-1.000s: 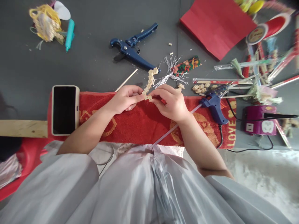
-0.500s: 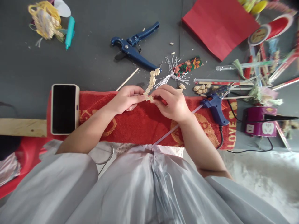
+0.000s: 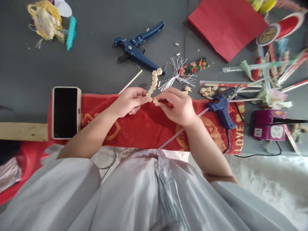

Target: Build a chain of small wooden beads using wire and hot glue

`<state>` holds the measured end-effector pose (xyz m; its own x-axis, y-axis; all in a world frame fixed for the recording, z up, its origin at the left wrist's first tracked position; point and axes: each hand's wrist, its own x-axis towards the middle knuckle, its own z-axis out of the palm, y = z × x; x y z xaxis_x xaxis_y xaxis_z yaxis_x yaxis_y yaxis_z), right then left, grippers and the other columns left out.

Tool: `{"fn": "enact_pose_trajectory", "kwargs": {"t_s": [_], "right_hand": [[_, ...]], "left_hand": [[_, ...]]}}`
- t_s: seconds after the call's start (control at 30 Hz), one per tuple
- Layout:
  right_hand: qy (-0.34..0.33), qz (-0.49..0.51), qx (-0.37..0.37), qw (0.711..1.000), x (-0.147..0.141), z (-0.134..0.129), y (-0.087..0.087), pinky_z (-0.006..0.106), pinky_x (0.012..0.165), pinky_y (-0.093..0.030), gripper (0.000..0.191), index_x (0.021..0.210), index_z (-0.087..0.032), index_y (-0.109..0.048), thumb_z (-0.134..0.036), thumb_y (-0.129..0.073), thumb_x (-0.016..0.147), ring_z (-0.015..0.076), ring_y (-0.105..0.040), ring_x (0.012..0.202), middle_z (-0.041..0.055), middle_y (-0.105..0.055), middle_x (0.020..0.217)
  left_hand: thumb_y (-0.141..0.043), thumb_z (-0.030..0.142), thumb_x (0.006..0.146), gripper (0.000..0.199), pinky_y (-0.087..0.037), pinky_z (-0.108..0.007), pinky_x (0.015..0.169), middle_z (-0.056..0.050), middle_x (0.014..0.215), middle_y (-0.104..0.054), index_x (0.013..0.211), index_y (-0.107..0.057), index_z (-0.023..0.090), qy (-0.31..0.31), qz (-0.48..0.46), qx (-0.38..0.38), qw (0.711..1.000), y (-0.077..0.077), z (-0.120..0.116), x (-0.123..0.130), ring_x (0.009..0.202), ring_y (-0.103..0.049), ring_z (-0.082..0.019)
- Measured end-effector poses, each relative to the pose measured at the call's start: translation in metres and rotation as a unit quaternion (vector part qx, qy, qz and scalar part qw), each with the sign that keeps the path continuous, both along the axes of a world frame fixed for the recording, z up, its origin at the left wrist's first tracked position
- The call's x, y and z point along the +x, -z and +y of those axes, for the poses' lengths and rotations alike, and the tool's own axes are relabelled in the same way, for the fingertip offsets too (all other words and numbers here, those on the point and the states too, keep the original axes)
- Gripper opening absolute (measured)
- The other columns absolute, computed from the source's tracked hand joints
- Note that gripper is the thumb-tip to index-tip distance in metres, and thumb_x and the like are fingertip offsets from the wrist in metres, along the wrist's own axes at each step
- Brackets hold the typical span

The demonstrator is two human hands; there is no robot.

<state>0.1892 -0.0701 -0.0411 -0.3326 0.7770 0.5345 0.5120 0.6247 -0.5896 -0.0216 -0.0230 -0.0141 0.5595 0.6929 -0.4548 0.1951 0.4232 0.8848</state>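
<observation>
My left hand [image 3: 132, 102] pinches the lower end of a curved strip of small cream pieces [image 3: 154, 82], which sticks up past the fingertips. Between the thumb and index finger of my right hand [image 3: 176, 106] is a small cream flower-shaped piece [image 3: 155, 101], a narrow gap from the strip. Both hands are above a red towel [image 3: 144, 131]. Just beyond the strip lies a blue cutter [image 3: 139, 56] with its handles spread. A bundle of thin white wires [image 3: 176, 77] and some short cream pieces [image 3: 187, 89] lie beyond my right hand.
On the right are a blue glue gun [image 3: 222, 107] with a cord, a purple power box [image 3: 269, 125], a red ribbon spool [image 3: 280, 29] and wrapped sticks. A phone [image 3: 66, 112] rests on the towel's left end. Red paper [image 3: 227, 27] and a teal pen [image 3: 71, 33] lie farther back.
The strip's upper part has swung slightly left. Its lower end and the small piece in my right hand, close together before, now show a gap between them.
</observation>
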Motion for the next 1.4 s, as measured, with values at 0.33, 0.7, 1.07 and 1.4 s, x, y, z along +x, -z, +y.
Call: {"fn": "enact_pose_trajectory", "kwargs": {"t_s": [0.33,0.7,1.07,1.4], "right_hand": [[0.025,0.018,0.047,0.998,-0.004,0.001,0.005,0.027,0.069,-0.058,0.014,0.095,-0.022,-0.071,-0.019,-0.058,0.099,0.0148,-0.072,0.078,0.0043,-0.075,0.088],[0.005,0.047,0.069,0.996,-0.005,-0.001,0.008,0.025,0.067,-0.061,0.017,0.089,-0.021,-0.076,-0.022,-0.062,0.099,0.0140,-0.074,0.076,0.0029,-0.078,0.085],[-0.036,0.052,0.051,0.997,-0.004,-0.002,0.003,0.021,0.072,-0.063,0.019,0.089,-0.018,-0.076,-0.024,-0.062,0.100,0.0138,-0.079,0.082,0.0049,-0.081,0.089],[-0.011,0.068,0.030,0.997,-0.006,-0.003,0.001,0.023,0.069,-0.062,0.020,0.087,-0.020,-0.079,-0.036,-0.071,0.095,0.0135,-0.076,0.075,0.0030,-0.080,0.084]], "left_hand": [[-0.079,0.031,0.082,0.024,-0.024,-0.017,0.034,0.011,0.042,-0.038,0.080,-0.060,0.017,-0.012,0.008,0.014,1.000,-0.002,-0.001,0.001,0.031,-0.032,-0.002],[-0.080,0.013,0.080,0.016,-0.020,-0.015,0.032,0.009,0.046,-0.042,0.077,-0.064,0.014,-0.022,-0.016,-0.036,0.999,0.003,0.007,-0.003,0.032,-0.028,0.000],[-0.086,0.030,0.076,0.029,-0.018,-0.015,0.035,0.010,0.050,-0.041,0.080,-0.062,0.014,0.046,0.008,-0.015,0.999,0.003,0.010,-0.007,0.035,-0.027,0.002],[-0.082,0.055,0.079,0.046,-0.020,-0.018,0.036,0.010,0.050,-0.038,0.090,-0.060,0.016,0.094,-0.051,0.021,0.994,0.001,0.008,-0.010,0.037,-0.028,-0.002]]}}
